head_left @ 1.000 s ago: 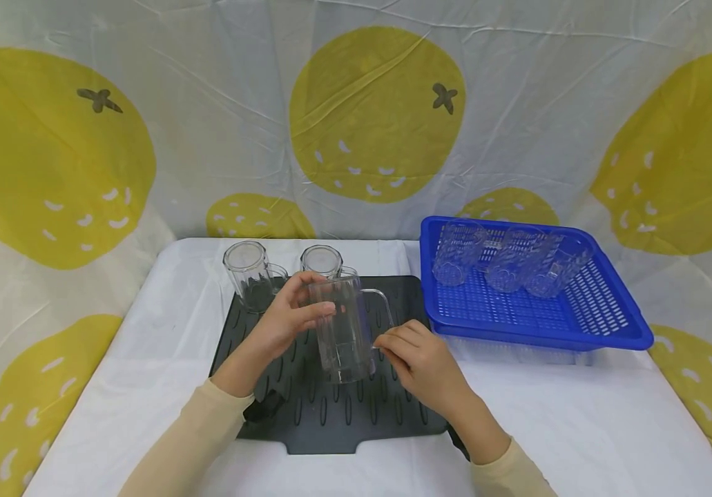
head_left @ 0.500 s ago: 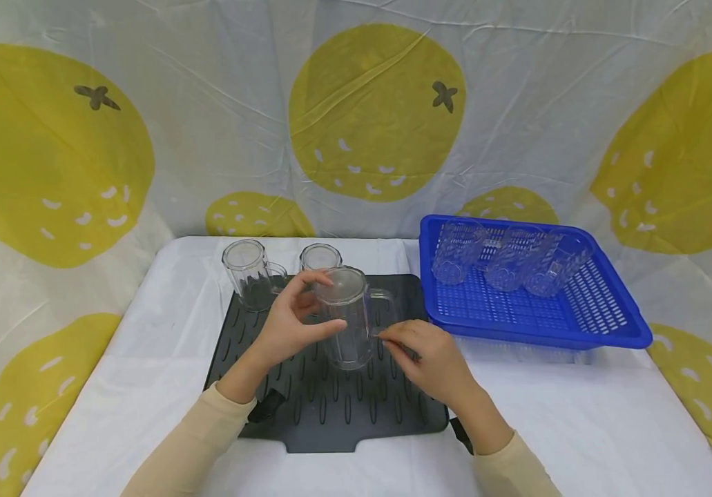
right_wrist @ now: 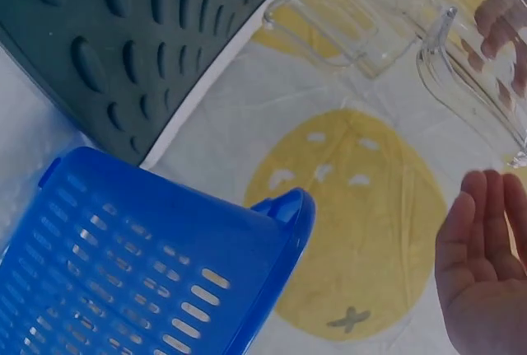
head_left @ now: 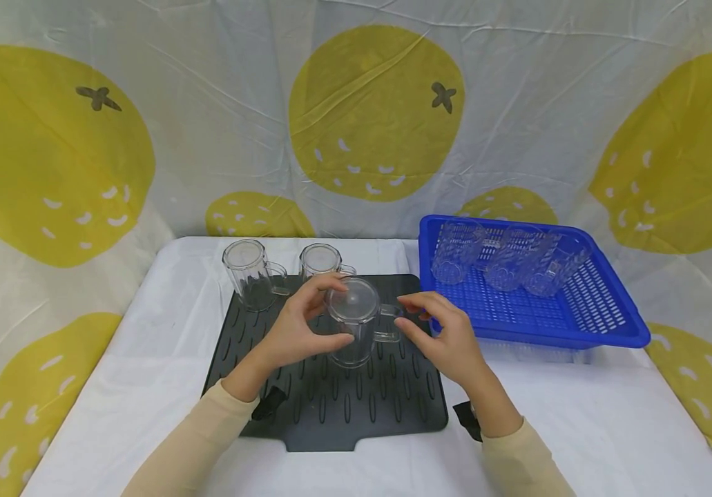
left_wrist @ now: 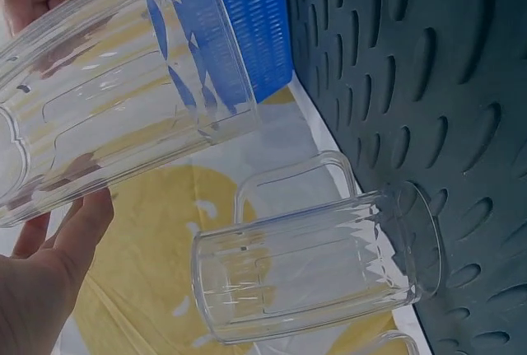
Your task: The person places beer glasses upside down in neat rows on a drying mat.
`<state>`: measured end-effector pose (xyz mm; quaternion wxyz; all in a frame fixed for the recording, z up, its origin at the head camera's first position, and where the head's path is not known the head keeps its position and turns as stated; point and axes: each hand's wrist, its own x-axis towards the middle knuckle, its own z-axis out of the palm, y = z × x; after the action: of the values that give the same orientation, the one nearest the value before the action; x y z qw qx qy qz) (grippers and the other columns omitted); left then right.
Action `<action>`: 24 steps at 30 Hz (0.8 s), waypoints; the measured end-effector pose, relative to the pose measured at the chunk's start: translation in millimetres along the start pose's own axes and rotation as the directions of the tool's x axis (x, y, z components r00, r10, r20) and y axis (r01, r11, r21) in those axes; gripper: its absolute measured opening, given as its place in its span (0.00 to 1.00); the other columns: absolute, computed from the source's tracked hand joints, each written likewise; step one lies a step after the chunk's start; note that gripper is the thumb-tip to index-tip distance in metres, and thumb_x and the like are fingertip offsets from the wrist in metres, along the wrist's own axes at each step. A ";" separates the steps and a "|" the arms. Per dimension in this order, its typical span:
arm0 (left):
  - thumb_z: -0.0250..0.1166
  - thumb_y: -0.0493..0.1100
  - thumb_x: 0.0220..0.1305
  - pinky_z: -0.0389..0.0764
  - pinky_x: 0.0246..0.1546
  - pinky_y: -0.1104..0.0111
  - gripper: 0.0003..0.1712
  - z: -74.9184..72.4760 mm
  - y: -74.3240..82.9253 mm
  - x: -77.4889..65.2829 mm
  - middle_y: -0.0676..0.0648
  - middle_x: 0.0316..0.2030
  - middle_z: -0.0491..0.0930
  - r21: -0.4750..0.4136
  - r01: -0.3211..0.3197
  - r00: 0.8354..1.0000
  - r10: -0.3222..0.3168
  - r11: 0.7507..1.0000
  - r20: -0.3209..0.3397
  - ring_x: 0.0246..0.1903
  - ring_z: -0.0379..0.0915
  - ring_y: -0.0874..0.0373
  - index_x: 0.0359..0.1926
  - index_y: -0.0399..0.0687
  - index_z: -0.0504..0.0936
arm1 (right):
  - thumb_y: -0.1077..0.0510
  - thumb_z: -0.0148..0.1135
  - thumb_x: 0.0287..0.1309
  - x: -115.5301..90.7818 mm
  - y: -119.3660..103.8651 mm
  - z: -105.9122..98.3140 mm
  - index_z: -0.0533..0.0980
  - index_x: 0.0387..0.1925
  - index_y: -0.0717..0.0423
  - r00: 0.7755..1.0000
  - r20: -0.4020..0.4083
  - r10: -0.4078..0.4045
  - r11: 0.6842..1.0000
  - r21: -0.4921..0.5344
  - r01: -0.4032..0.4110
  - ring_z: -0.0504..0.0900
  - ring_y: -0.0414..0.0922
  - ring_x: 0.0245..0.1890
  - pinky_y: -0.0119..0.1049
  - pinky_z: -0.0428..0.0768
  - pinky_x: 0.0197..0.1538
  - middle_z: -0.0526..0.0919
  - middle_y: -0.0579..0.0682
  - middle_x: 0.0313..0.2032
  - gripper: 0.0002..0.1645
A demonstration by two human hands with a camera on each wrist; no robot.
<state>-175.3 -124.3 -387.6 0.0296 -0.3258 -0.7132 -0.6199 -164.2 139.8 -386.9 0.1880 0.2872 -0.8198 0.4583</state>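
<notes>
My left hand (head_left: 296, 328) holds a clear glass mug (head_left: 356, 331) upside down over the black ribbed mat (head_left: 324, 414), thumb and fingers round its upper part near the base. Whether its rim touches the mat I cannot tell. The mug's handle (head_left: 388, 336) points right. Close beside that handle is my right hand (head_left: 445, 335), thumb and fingers apart and holding nothing. In the left wrist view the held mug (left_wrist: 123, 83) fills the upper left. Two more glass mugs stand upside down at the mat's back: one at left (head_left: 246, 276), another (head_left: 320, 259) partly hidden behind the held mug.
A blue plastic basket (head_left: 505, 331) stands at the right, with several clear glasses (head_left: 505, 266) lying inside. White cloth (head_left: 554, 414) covers the table. Behind it hangs a curtain (head_left: 219, 124) with yellow fruit prints.
The held mug has turned from tilted to nearly upright, base up, and its handle has swung toward the front. My right hand has let go of the handle and drawn back right.
</notes>
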 end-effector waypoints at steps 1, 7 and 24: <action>0.74 0.27 0.49 0.73 0.58 0.58 0.36 0.1 0.1 0.3 0.40 0.67 0.62 0.004 -0.001 1.000 0.001 1.000 0.004 0.60 0.70 0.48 0.59 0.44 0.70 | 0.68 0.70 0.53 0.1 0.1 -0.3 0.82 0.49 0.57 1.000 0.023 0.015 1.000 0.000 -0.015 0.80 0.44 0.41 0.38 0.80 0.42 0.84 0.48 0.41 0.19; 0.75 0.28 0.47 0.75 0.57 0.58 0.44 -1.4 -0.4 7.3 0.41 0.63 0.65 -0.002 0.019 0.999 -0.018 1.000 0.051 0.55 0.75 0.49 0.64 0.42 0.65 | 0.66 0.69 0.55 2.0 1.7 -2.1 0.83 0.46 0.57 0.996 0.079 0.032 0.999 -0.024 -0.030 0.80 0.40 0.38 0.39 0.82 0.41 0.84 0.44 0.37 0.14; 0.78 0.38 0.49 0.61 0.67 0.58 0.51 -11.7 -6.9 50.1 0.48 0.68 0.62 0.205 0.147 0.968 -0.183 0.968 0.170 0.65 0.61 0.54 0.72 0.48 0.61 | 0.62 0.68 0.59 21.8 15.6 -14.8 0.83 0.45 0.61 0.987 0.106 0.120 0.989 -0.099 -0.109 0.83 0.45 0.34 0.44 0.83 0.39 0.85 0.49 0.37 0.12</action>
<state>-222.4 -113.5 -368.5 -0.0586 -0.3178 -0.7936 -0.5156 -190.3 152.5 -377.0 0.1283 0.2558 -0.8646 0.4130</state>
